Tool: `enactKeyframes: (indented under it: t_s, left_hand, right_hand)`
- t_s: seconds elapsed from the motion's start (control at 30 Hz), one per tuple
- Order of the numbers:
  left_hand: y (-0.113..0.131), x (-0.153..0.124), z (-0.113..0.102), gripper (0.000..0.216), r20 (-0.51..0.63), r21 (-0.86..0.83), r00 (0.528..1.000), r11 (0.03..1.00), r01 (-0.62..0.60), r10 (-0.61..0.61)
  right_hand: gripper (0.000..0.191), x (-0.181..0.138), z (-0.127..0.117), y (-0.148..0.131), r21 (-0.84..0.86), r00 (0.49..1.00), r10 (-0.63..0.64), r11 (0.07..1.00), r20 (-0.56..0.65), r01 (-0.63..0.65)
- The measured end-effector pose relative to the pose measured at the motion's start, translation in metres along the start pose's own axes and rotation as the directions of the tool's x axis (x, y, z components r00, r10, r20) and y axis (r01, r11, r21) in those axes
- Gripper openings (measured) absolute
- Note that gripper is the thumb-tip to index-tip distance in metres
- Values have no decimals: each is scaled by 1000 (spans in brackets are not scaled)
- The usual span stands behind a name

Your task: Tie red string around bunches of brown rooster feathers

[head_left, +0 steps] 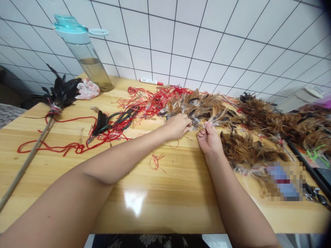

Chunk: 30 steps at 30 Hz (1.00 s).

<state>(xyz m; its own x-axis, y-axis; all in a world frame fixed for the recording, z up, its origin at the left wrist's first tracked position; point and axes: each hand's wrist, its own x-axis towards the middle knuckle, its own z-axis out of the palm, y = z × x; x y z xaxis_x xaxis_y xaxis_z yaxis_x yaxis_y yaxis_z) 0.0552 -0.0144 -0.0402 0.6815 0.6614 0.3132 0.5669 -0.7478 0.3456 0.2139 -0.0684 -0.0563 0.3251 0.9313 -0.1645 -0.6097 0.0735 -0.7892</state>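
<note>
My left hand [178, 126] is closed at the near edge of a pile of brown feathers [199, 103]; its fingertips are hidden, so what they hold cannot be made out. My right hand [210, 137] sits close beside it, palm turned up, with thumb and finger pinched on a light brown feather [214, 115]. Behind my left hand a tangle of red string [155, 100] runs into the pile. A small loose bunch of red thread [156, 162] lies on the wooden table [165, 199] between my forearms.
At left, a wooden stick [28, 162] carries black feathers [63, 91]. Dark-handled scissors [121, 119] lie in red string. Behind stand a water bottle [90, 58] and a red-capped marker [151, 82]. More brown feather bundles [248, 148] cover the right side. A tiled wall [160, 38] borders the back.
</note>
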Motion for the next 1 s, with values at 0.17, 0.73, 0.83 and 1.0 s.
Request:
enactKeyframes:
  t_s: [0.17, 0.73, 0.83, 1.0]
  left_hand:
    - [9, -5, 9, 30, 7, 115, 999, 993, 30, -31]
    - [4, 3, -39, 17, 387, 76, 921, 997, 9, -38]
    - [9, 3, -48, 18, 326, 115, 942, 992, 48, -84]
    - [25, 0, -41, 17, 413, 154, 904, 987, 49, -110]
  right_hand:
    - [35, -2, 3, 4, 11, 1000, -5, 1000, -2, 5]
    - [30, -6, 7, 6, -51, 997, -66, 997, -44, 64]
    - [31, -6, 7, 7, -70, 996, -77, 995, -39, 74]
    - [33, -6, 8, 9, -108, 995, -100, 989, -17, 98]
